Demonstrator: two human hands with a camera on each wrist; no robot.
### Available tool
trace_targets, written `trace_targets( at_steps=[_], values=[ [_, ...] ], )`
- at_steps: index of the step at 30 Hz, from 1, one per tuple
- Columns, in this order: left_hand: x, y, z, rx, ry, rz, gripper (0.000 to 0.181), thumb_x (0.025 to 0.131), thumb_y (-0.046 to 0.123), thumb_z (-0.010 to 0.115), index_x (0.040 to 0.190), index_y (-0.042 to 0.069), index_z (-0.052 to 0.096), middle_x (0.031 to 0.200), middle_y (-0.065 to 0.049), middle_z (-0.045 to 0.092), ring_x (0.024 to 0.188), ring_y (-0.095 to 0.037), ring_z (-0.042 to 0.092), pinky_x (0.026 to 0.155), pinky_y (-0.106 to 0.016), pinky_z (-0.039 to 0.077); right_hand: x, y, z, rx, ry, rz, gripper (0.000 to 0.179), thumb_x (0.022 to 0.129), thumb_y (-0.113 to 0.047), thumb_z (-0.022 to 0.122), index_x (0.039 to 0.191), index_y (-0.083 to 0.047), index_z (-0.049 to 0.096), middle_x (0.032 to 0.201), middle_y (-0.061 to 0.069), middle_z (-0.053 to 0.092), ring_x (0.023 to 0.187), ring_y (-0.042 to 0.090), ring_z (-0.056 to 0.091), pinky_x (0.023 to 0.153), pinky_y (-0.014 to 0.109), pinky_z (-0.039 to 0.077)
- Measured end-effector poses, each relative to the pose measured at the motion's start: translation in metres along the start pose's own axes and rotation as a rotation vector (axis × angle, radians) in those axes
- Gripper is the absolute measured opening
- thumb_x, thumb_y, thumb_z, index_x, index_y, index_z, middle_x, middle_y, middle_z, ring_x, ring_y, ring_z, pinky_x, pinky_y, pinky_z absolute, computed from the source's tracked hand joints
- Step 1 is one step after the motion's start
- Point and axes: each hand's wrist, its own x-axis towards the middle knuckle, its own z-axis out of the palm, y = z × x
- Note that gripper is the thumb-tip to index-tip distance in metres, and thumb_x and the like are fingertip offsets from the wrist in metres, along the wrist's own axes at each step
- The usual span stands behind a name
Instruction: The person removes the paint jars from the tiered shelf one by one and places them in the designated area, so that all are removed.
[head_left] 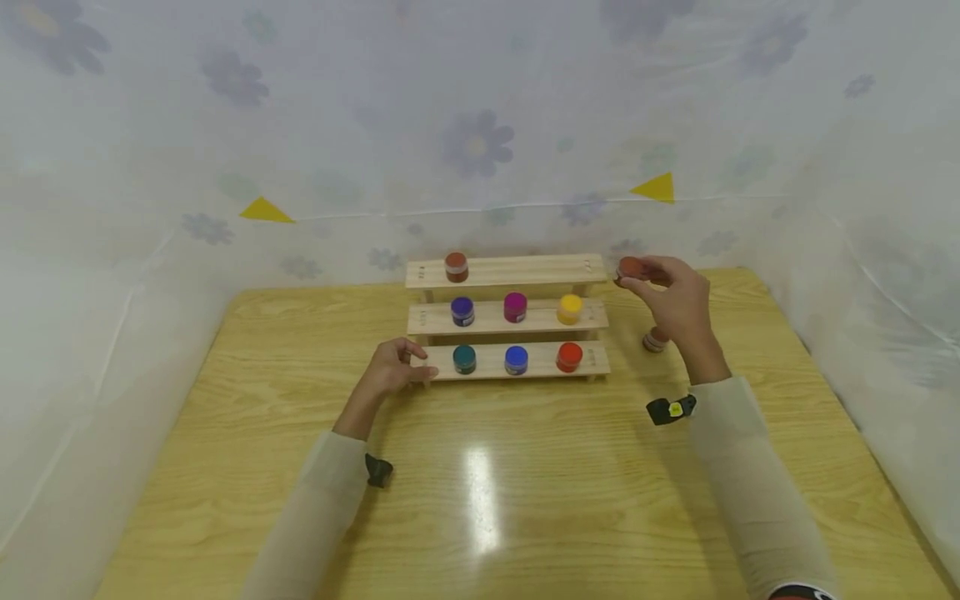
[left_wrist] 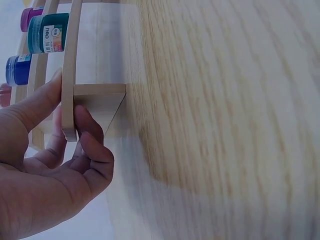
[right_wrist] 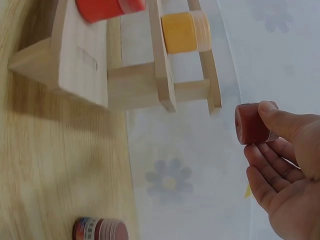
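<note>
Pinching brown jar (right fingers), left fingers gripping rack

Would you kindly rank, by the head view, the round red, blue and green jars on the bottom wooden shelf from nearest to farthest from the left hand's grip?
1. Round green jar: left on the bottom wooden shelf.
2. Round blue jar: middle.
3. Round red jar: right.

There were nine jars, one rack of three shelves, one left hand, one right hand, two yellow triangles and one table.
</note>
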Motion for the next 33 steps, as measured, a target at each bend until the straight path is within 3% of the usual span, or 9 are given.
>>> trace_targets(
  at_steps=[6, 10, 13, 16, 20, 25, 29, 33],
  values=[
    [0.000, 0.000, 0.001, -0.006, -0.002, 0.001, 0.031, 0.080, 0.013, 0.077, 0.102, 0.001, 0.058, 0.068, -0.001, 0.038, 0.055, -0.012, 0.041, 0.054, -0.028, 0.043, -0.007, 0.015, -0.011, -0.050, 0.027, 0.030, 0.048, 0.087, -0.034, 0.068, 0.124, -0.004, 0.060, 0.118, 0.019, 0.062, 0.103, 0.032, 0.059, 0.095, 0.047, 0.046],
    [0.000, 0.000, 0.001, -0.015, -0.003, 0.000, 0.032, 0.080, 0.013, 0.077, 0.102, 0.001, 0.058, 0.069, -0.001, 0.038, 0.055, -0.013, 0.041, 0.055, -0.029, 0.043, -0.012, 0.025, -0.018, -0.070, 0.048, 0.065, 0.049, 0.086, -0.037, 0.068, 0.123, -0.005, 0.061, 0.116, 0.017, 0.063, 0.094, 0.009, 0.059, 0.094, 0.045, 0.047],
    [0.000, 0.000, 0.000, -0.020, -0.003, -0.001, 0.032, 0.079, 0.013, 0.077, 0.102, 0.001, 0.058, 0.069, -0.001, 0.038, 0.056, -0.013, 0.041, 0.055, -0.028, 0.042, -0.016, 0.031, -0.022, -0.088, 0.059, 0.077, 0.048, 0.086, -0.036, 0.068, 0.123, -0.006, 0.061, 0.116, 0.016, 0.064, 0.086, -0.010, 0.049, 0.091, 0.039, 0.049],
    [0.000, 0.000, 0.000, -0.018, -0.003, -0.001, 0.033, 0.079, 0.013, 0.077, 0.102, 0.001, 0.058, 0.069, -0.001, 0.038, 0.056, -0.013, 0.041, 0.054, -0.027, 0.042, -0.017, 0.037, -0.025, -0.106, 0.072, 0.074, 0.048, 0.086, -0.035, 0.069, 0.123, -0.005, 0.062, 0.115, 0.017, 0.065, 0.083, -0.017, 0.044, 0.086, 0.026, 0.049],
    [0.001, 0.000, 0.000, -0.010, 0.000, -0.005, 0.033, 0.079, 0.014, 0.077, 0.102, 0.001, 0.058, 0.069, -0.001, 0.039, 0.056, -0.013, 0.042, 0.054, -0.028, 0.042, -0.019, 0.044, -0.026, -0.109, 0.087, 0.087, 0.049, 0.085, -0.035, 0.070, 0.123, -0.003, 0.062, 0.113, 0.019, 0.065, 0.081, -0.019, 0.043, 0.080, 0.015, 0.045],
    [0.001, 0.001, 0.000, -0.006, 0.003, -0.018, 0.032, 0.079, 0.014, 0.078, 0.102, 0.002, 0.059, 0.070, -0.001, 0.039, 0.056, -0.013, 0.043, 0.054, -0.028, 0.042, -0.023, 0.053, -0.026, -0.093, 0.086, 0.131, 0.050, 0.086, -0.036, 0.069, 0.124, -0.004, 0.061, 0.117, 0.017, 0.062, 0.080, -0.021, 0.043, 0.081, 0.014, 0.044],
    [0.002, 0.000, 0.000, -0.008, 0.000, -0.017, 0.032, 0.079, 0.013, 0.078, 0.101, 0.001, 0.058, 0.069, -0.001, 0.039, 0.056, -0.013, 0.044, 0.055, -0.029, 0.044, -0.027, 0.058, -0.025, -0.086, 0.093, 0.154, 0.050, 0.087, -0.035, 0.068, 0.125, -0.004, 0.060, 0.120, 0.016, 0.060, 0.085, -0.012, 0.048, 0.088, 0.024, 0.048],
    [0.002, 0.001, 0.000, -0.010, -0.006, -0.016, 0.032, 0.079, 0.013, 0.077, 0.101, 0.001, 0.058, 0.069, -0.001, 0.040, 0.057, -0.013, 0.045, 0.056, -0.030, 0.045, -0.030, 0.064, -0.026, -0.107, 0.097, 0.162, 0.050, 0.088, -0.033, 0.066, 0.127, -0.002, 0.058, 0.122, 0.018, 0.059, 0.097, 0.013, 0.058, 0.093, 0.041, 0.048]
  ],
)
